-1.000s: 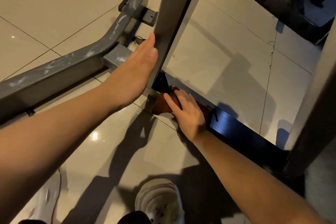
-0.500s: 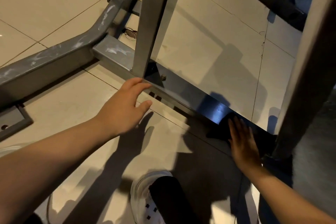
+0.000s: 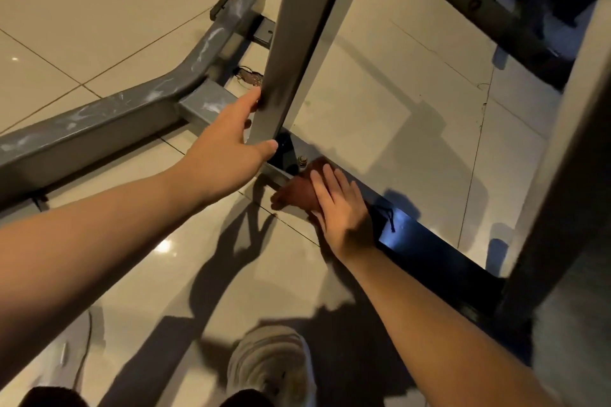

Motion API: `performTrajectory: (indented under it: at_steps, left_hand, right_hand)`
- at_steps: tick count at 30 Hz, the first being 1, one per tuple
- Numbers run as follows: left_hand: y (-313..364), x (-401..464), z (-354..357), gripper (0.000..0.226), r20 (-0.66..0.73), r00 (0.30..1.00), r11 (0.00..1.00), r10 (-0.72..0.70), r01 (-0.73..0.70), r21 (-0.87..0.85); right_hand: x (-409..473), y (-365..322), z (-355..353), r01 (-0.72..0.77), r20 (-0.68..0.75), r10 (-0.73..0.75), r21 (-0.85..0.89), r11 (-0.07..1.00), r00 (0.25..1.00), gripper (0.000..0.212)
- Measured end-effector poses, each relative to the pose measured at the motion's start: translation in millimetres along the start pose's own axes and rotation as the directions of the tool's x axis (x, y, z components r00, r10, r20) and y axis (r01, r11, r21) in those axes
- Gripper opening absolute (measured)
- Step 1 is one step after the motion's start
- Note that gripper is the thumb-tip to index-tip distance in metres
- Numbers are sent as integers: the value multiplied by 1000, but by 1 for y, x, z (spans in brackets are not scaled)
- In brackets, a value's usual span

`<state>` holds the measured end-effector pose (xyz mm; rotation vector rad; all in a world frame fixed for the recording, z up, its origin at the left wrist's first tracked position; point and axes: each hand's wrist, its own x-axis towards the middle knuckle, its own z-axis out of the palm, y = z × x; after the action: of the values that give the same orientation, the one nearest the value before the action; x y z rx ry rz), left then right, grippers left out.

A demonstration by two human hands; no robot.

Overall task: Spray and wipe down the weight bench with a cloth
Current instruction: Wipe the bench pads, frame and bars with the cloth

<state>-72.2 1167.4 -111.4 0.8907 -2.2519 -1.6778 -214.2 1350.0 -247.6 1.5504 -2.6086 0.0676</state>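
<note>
The weight bench's grey metal frame fills the view: an upright post (image 3: 297, 43) rises from a dark floor bar (image 3: 429, 251) that runs to the lower right. My left hand (image 3: 228, 142) grips the foot of the upright post, fingers behind it and thumb in front. My right hand (image 3: 340, 211) lies flat with straight fingers on a reddish-brown cloth (image 3: 297, 192), pressing it onto the floor bar just right of the post's base, next to a bolt (image 3: 301, 160). Most of the cloth is hidden under the hand. No spray bottle is in view.
A bent grey base bar (image 3: 132, 109) with whitish smears runs left across the beige floor tiles (image 3: 99, 10). A second upright (image 3: 562, 175) stands at the right, and more frame parts (image 3: 479, 0) cross the top right. My shoe (image 3: 267, 363) is at the bottom centre.
My right hand slid the cloth along the floor bar to the right end and back to the post's base. My left hand let go of the post, dropped toward the floor, then gripped it again.
</note>
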Motion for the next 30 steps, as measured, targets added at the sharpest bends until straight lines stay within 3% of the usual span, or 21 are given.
performTrajectory:
  at_steps: [2, 5, 9, 13, 15, 17, 20, 21, 25, 30]
  left_hand:
    - [1, -1, 0, 75, 10, 1000, 1000, -11, 11, 4]
    - [1, -3, 1, 71, 20, 997, 996, -68, 69, -62]
    - [-4, -14, 11, 67, 81, 980, 983, -182, 181, 17]
    - [-1, -35, 25, 60, 225, 950, 975, -219, 202, 95]
    - [6, -45, 28, 55, 351, 906, 965, -238, 180, 191]
    - [20, -54, 24, 51, 501, 814, 931, -293, 123, 344]
    - [48, -70, 10, 48, 589, 723, 861, -361, 15, 508]
    - [58, -75, 4, 47, 588, 727, 848, -353, -17, 530]
    - [91, -99, -20, 47, 562, 772, 815, -297, -102, 571]
    - [124, -141, -53, 53, 545, 801, 772, -249, -176, 611]
  right_hand:
    - [-29, 32, 0, 36, -8, -35, 23, 999, 999, 71]
    - [-78, 67, -1, -47, 7, 47, -30, 998, 999, 82]
    - [-135, 104, -9, -218, 84, 226, -94, 971, 971, 91]
    - [-179, 113, -18, -403, 95, 412, -98, 910, 906, 67]
    - [-185, 110, -23, -526, 133, 528, -53, 849, 839, 64]
    - [-187, 98, -27, -597, 141, 589, 13, 802, 795, 64]
    - [-191, 59, -42, -725, 295, 672, 130, 676, 679, 54]
    - [-192, 44, -49, -734, 289, 678, 179, 655, 676, 52]
    - [-171, -20, -106, -618, 275, 556, 429, 659, 784, 44]
    - [-128, -76, -204, -478, 283, 391, 618, 624, 876, 40]
